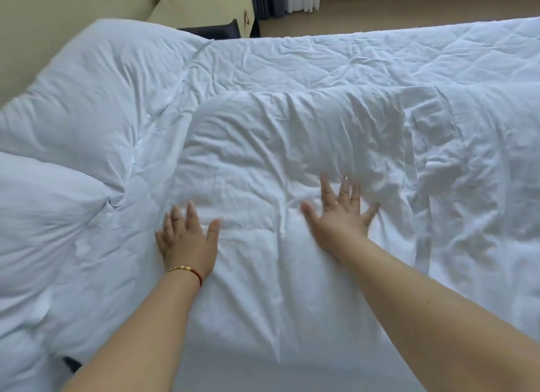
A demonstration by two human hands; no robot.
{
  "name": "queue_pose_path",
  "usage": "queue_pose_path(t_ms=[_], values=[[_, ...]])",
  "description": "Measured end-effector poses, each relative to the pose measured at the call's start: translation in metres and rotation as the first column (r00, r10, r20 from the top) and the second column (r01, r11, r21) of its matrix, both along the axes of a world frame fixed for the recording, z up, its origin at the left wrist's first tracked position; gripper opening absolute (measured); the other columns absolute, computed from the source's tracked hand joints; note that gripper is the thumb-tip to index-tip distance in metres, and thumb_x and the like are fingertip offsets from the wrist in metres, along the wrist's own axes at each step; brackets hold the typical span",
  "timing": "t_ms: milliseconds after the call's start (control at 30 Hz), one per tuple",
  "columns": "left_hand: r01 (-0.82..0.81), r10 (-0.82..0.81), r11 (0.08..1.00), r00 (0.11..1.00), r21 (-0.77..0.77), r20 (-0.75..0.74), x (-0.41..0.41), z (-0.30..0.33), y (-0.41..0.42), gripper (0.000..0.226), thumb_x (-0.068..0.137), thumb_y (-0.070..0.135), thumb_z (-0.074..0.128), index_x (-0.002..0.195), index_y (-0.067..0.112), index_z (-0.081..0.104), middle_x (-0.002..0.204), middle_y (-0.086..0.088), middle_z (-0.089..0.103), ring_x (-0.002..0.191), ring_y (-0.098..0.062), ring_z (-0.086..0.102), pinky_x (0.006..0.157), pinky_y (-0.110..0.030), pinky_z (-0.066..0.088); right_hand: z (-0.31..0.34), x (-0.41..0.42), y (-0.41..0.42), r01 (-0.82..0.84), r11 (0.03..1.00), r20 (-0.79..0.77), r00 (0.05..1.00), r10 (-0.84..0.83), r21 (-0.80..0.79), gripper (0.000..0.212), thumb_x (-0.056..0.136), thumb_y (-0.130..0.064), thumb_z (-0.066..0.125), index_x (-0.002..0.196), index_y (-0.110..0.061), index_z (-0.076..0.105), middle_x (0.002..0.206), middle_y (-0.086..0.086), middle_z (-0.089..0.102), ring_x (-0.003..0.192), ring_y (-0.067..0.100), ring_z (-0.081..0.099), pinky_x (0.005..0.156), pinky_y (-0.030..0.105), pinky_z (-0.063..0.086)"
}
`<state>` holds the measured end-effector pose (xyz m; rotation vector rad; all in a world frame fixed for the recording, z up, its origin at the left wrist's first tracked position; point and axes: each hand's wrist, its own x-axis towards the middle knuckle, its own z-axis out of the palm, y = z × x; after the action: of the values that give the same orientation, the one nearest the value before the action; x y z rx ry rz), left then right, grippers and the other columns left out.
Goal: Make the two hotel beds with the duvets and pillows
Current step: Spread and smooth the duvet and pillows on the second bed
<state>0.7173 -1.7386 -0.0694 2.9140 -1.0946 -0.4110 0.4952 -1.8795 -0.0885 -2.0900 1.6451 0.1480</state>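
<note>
Both forearms reach forward from the lower edge of the view, bare to the elbow and cut off there. The left hand lies palm-down on the white duvet, its fingers spread flat and gripping nothing; a thin gold and red bracelet circles the wrist. The right hand also presses flat on the duvet, further forward and to the right, fingers splayed wide and holding nothing. It is smeared by motion blur, so its fingertips are hard to make out.

The duvet covers the bed in rumpled folds, with a doubled-over layer under both hands and a raised crease running between them. At left two plump white pillows lie against it, the nearer one cut off by the frame edge. Behind, a dark curtain and wooden floor show. A small dark shape at lower left, under the duvet's edge, cannot be identified.
</note>
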Motion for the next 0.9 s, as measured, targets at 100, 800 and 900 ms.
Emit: queue_pose_path(t_ms=[100,800,900], values=[[-0.05,0.05,0.999,0.997,0.008,-0.062,0.04,-0.003,0.001,0.09,0.089,0.072,0.024,0.155,0.018,-0.004,0.162,-0.014,0.002,0.149,-0.029,0.005,0.12,-0.046,0.007,-0.018,0.012,-0.015,0.013,0.999,-0.028,1.0,-0.012,0.043,0.075,0.085,-0.075,0.014,0.146,-0.045,-0.017,0.158,0.0,-0.023,0.145,0.023,-0.02,0.109,0.067,-0.009],[-0.13,-0.392,0.803,0.619,-0.581,-0.681,-0.07,0.2,-0.082,0.029,0.077,0.003,0.078,0.103,0.01,0.067,0.09,0.003,0.076,0.082,-0.009,0.072,0.067,-0.021,0.056,0.06,-0.035,-0.025,0.122,0.822,0.632,0.58,-0.514,0.557,0.075,0.091,-0.067,0.029,0.149,-0.019,0.03,0.156,0.003,0.025,0.145,0.018,0.02,0.12,0.036,0.011],[0.041,-0.516,0.799,0.559,-0.6,-0.649,-0.15,0.258,-0.113,0.052,0.063,0.016,0.082,0.112,0.007,0.066,0.104,-0.008,0.074,0.098,-0.023,0.071,0.086,-0.038,0.057,0.096,-0.092,-0.032,-0.003,0.679,0.64,0.338,-0.69,0.734,0.078,0.088,-0.074,0.016,0.145,-0.025,0.039,0.149,-0.007,0.037,0.141,0.013,0.027,0.118,0.039,0.016]])
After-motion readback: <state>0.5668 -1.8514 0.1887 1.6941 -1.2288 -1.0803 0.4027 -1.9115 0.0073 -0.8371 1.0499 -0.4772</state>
